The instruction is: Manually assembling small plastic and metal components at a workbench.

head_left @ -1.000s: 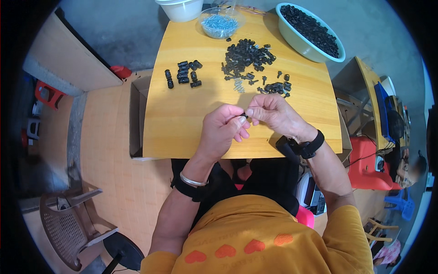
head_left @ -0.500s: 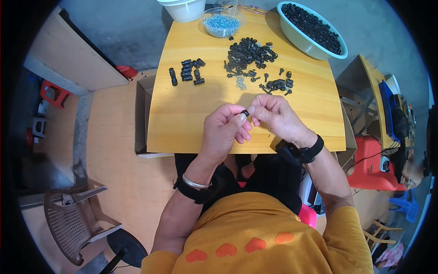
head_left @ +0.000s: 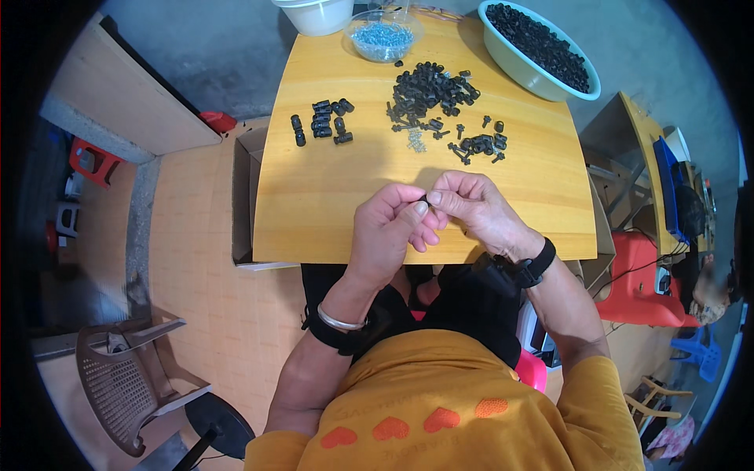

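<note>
Over the near part of the wooden table [head_left: 314,212], my left hand [head_left: 381,231] pinches a small black plastic part [head_left: 424,201] between thumb and fingers. My right hand [head_left: 483,210] meets it there, thumb and forefinger closed at the same part. Fingers hide most of it, and anything else in the right pinch cannot be made out. Farther off lies a heap of black plastic pieces [head_left: 432,90], with small silver springs [head_left: 416,141] at its near edge. A smaller cluster of black pieces [head_left: 481,144] is beside them, and several black cylindrical pieces [head_left: 321,125] lie to the left.
At the table's far side stand a clear bowl of bluish metallic bits [head_left: 382,41], a white tub [head_left: 320,17] and a pale basin [head_left: 542,77] full of black pieces. A red chair [head_left: 640,279] is at right, a brown chair [head_left: 118,385] at lower left.
Both hands have drawn slightly nearer to me, and the fingertips have closed in around the black part, covering more of it. The pieces on the table lie as before.
</note>
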